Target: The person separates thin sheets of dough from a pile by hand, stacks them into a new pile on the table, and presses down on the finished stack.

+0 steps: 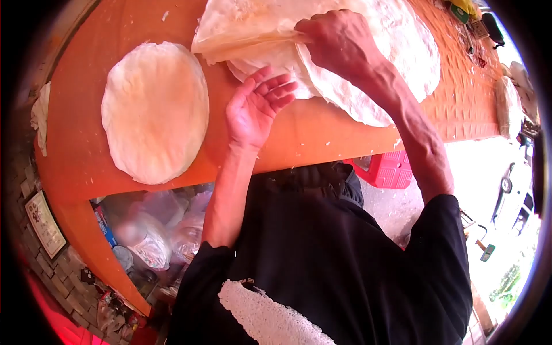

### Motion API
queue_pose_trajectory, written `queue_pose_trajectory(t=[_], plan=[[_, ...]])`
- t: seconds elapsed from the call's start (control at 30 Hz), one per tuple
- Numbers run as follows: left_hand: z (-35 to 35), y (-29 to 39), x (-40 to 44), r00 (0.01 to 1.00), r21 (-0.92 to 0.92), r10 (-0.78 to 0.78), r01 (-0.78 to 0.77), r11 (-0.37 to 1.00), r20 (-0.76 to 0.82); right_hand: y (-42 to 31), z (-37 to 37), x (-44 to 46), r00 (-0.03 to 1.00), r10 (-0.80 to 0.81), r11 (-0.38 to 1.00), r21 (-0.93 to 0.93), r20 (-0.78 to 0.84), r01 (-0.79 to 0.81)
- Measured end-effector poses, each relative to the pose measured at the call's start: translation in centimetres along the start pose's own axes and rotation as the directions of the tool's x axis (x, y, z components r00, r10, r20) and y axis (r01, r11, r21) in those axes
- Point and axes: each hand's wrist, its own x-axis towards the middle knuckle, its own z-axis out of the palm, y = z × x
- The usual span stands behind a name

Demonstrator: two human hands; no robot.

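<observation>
Two bare hands, mine, work over an orange table [299,135]. My right hand [342,49] is closed, thumb and fingers pinched on a fold of a thin, pale sheet [241,37], drawn into creases where I grip it. That sheet lies at the far side of the table from me, overlapping a broad spread of similar white sheets [402,52] that reaches beneath my right forearm. My left hand [253,109] holds nothing; its palm faces up, fingers apart from the thumb and loosely curled, just below the spread's near edge. To its left, well clear of it, an oval pale round [155,112] lies flat by itself. Small white flakes dot the tabletop. Below, I see plastic bags [152,241] and a red stool [394,169], partly hidden by the table.
</observation>
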Motion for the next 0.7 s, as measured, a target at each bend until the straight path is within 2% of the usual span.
queue_pose_trajectory(t=[0.07,0.1,0.13,0.2,0.27,0.3,0.37,0.4,0.43,0.47,0.53,0.57,0.6,0.63,0.67,0.7], plan=[[-0.4,-0.1,-0.4,1.000,0.026,0.019,-0.019,0.999,-0.001,0.3,-1.8,0.9,0.997,-0.053,0.999,-0.016,-0.062,0.052],[-0.8,-0.3,-0.6,0.999,0.081,0.008,-0.004,0.997,-0.051,0.5,-2.7,1.0,0.990,-0.092,0.996,-0.021,-0.106,0.090],[-1.3,-0.6,-0.9,0.994,0.133,-0.008,0.022,0.991,-0.105,1.6,-5.1,2.4,0.984,-0.025,0.983,-0.177,0.176,0.057],[-1.7,-1.5,-1.2,0.989,0.187,-0.015,0.044,0.981,-0.150,5.6,-4.7,5.0,0.990,-0.041,0.793,-0.599,0.135,0.114],[-1.3,-2.1,-1.1,0.976,0.351,-0.005,0.083,0.933,-0.218,4.3,-8.8,7.0,0.991,0.057,0.974,-0.211,-0.124,-0.083],[-1.1,-2.0,-0.7,0.977,0.354,0.004,0.073,0.932,-0.212,3.1,-9.4,6.6,0.990,0.050,0.974,-0.214,-0.132,-0.077],[-0.9,-2.1,-1.0,0.980,0.223,-0.054,0.097,0.970,-0.190,-0.5,-9.8,3.8,0.989,-0.026,0.998,-0.064,-0.146,0.017],[-0.6,-2.0,-0.9,0.981,0.220,-0.051,0.092,0.971,-0.186,-2.0,-9.6,2.3,0.985,-0.066,0.998,0.005,-0.159,0.068],[-0.2,-1.8,-0.7,0.989,0.100,-0.035,0.050,0.994,-0.144,-2.9,-8.9,1.1,0.978,-0.112,0.990,0.068,-0.178,0.126],[-0.1,-1.6,-0.7,0.994,-0.021,-0.017,0.015,1.000,-0.109,-3.8,-7.7,-0.1,0.964,-0.170,0.979,0.081,-0.205,0.190],[-0.6,-1.9,-0.8,0.991,-0.205,0.044,-0.069,0.976,-0.123,-5.6,-3.1,-3.2,0.912,-0.316,0.949,-0.088,-0.261,0.304],[-1.1,-2.3,-0.8,0.991,-0.179,0.123,-0.132,0.975,-0.059,-6.5,-0.8,-4.6,0.882,-0.381,0.922,-0.184,-0.277,0.340],[-1.9,-2.8,-0.5,0.980,-0.157,0.200,-0.196,0.968,0.012,-7.3,0.7,-5.8,0.910,-0.359,0.930,-0.165,-0.208,0.329],[-4.1,-4.0,-0.4,0.978,-0.087,0.209,-0.208,0.974,0.002,-8.0,1.1,-6.5,0.949,-0.304,0.952,-0.072,-0.087,0.298],[-5.9,-5.0,-0.7,0.976,-0.015,0.216,-0.217,0.976,-0.011,-8.8,0.6,-6.4,0.961,-0.210,0.976,-0.011,0.182,0.216],[-2.9,-4.0,-1.0,0.963,-0.039,0.237,-0.244,0.969,-0.131,-9.1,-0.4,-6.0,0.965,-0.236,0.971,0.009,0.115,0.237]])
